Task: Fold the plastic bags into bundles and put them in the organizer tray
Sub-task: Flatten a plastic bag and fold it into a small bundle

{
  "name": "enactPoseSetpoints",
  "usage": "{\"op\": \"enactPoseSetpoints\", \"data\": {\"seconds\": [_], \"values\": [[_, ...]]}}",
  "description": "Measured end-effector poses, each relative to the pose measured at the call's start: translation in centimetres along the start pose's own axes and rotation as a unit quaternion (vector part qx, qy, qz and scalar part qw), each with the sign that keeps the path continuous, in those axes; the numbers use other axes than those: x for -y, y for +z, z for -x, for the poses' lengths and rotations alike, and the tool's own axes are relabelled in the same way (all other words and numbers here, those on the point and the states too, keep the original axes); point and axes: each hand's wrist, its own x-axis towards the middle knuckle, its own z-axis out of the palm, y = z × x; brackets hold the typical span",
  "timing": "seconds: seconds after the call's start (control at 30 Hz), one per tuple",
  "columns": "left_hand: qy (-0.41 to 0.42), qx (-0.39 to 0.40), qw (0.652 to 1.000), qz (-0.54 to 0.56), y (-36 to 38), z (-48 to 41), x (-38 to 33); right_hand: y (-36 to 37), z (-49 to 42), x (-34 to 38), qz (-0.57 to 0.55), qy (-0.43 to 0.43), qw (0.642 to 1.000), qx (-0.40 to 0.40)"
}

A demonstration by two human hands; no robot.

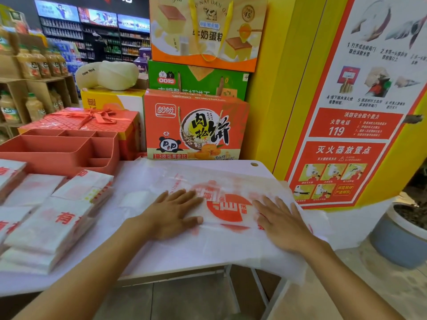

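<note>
Across the right half of the table (pixel 240 163) lies a thin white plastic bag (pixel 231 239) with a red round print, spread flat, its right side spilling over the table's right edge and hanging off the front right corner. The left hand (pixel 172 214) presses flat on it near the table's middle and the right hand (pixel 280 224) presses flat beside the print. Both have straight, slightly spread fingers and curl round nothing. The film looks featherlight, limp and slick, with soft wrinkles. I'd guess it will slide on the smooth top and spring out of a crease unless it is pinned. It looks best taken by pinching an edge or corner with one hand while the other palm holds the sheet down, and the dangling part may drag the rest over. Towards the front left corner sit stacks of folded bags (pixel 53 227). Near the far left edge stands the red organizer tray (pixel 57 155), whose compartments show nothing inside from here. Gift boxes (pixel 194 125) rise behind the far edge.
</note>
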Motion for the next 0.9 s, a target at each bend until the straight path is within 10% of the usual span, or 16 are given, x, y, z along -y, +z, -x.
{"op": "enactPoseSetpoints", "data": {"seconds": [0.53,0.9], "values": [[-0.058,-0.177,0.977,0.105,1.0,1.9,3.2,0.5,-2.1,8.7,-0.122,-0.068,0.988,-0.07],[-0.205,-0.389,0.885,0.155,0.3,2.4,3.9,1.0,-2.0,8.5,-0.132,-0.048,0.987,-0.079]]}}
